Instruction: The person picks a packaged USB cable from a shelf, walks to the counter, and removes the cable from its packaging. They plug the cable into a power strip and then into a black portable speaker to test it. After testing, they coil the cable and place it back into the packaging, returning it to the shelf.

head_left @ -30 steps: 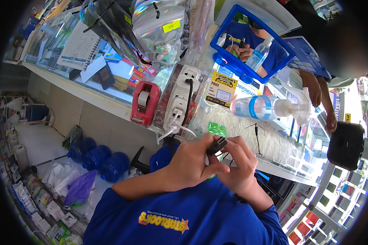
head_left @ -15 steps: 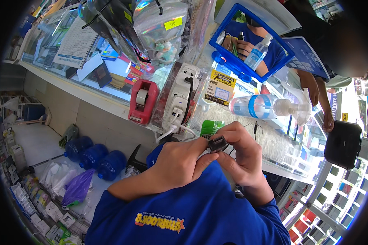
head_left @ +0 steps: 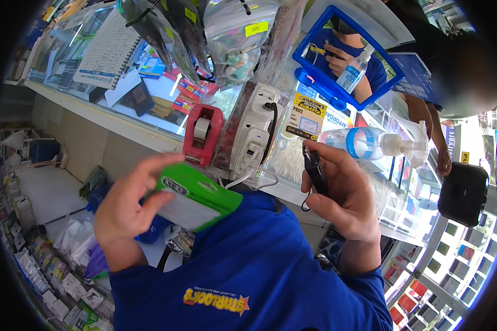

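Note:
My left hand (head_left: 131, 201) is closed on the edge of a green-and-white packet (head_left: 201, 196), thumb on its front, held over the counter's near edge and my lap. Between the thumb and fingers of my right hand (head_left: 345, 193) is a small black device (head_left: 315, 172) with a thin dark cord looping below it; its exact kind does not show. Close behind the hands stand a red tape dispenser (head_left: 204, 135) and a white power strip (head_left: 254, 129) with plugs and white cables. A clear pump bottle (head_left: 364, 143) with a blue band lies just beyond my right hand.
A blue-framed mirror (head_left: 298, 55) and a yellow-and-black price card (head_left: 305, 117) stand on the glass counter. Plastic pouches (head_left: 240, 47) hang at its far side. A black speaker-like case (head_left: 463, 194) is at the right, near another person's arm (head_left: 439, 138). Bags lie on the floor at left.
My hands have moved apart. The left has let go of the black device and picked up the green packet from the counter, bringing it left; the right still holds the device.

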`<state>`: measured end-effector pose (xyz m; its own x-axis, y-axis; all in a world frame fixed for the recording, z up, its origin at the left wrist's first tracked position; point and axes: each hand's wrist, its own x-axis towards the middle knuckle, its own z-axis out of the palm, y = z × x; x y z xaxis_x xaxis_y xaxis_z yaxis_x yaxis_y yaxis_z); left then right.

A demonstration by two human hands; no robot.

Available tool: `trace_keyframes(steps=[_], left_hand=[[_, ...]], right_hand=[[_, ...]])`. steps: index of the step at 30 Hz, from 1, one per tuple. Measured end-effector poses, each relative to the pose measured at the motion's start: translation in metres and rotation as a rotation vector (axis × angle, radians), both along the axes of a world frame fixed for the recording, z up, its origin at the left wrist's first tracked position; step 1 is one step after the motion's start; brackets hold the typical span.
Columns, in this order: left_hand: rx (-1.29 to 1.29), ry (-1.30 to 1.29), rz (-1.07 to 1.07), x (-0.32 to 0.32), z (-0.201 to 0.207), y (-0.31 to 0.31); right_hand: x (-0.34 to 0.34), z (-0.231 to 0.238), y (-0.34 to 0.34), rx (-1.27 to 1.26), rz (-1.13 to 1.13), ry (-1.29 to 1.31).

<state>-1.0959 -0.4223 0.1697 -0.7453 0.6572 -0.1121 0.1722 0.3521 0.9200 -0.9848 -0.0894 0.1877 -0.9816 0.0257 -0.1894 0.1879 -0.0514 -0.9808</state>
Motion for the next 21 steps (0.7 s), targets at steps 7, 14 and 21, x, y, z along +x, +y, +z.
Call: trace_keyframes(steps=[7,14,21], left_hand=[[0.317,0.046,0.005,-0.069,-0.009,0.014],[0.250,0.013,-0.365,-0.080,-0.003,0.045],[0.230,0.073,-0.404,-0.081,-0.003,0.065]], right_hand=[[-0.005,0.026,0.000,0.265,0.133,-0.019],[-0.014,0.029,-0.001,0.315,0.046,0.018],[-0.020,0.034,-0.020,0.789,-0.036,0.041]])
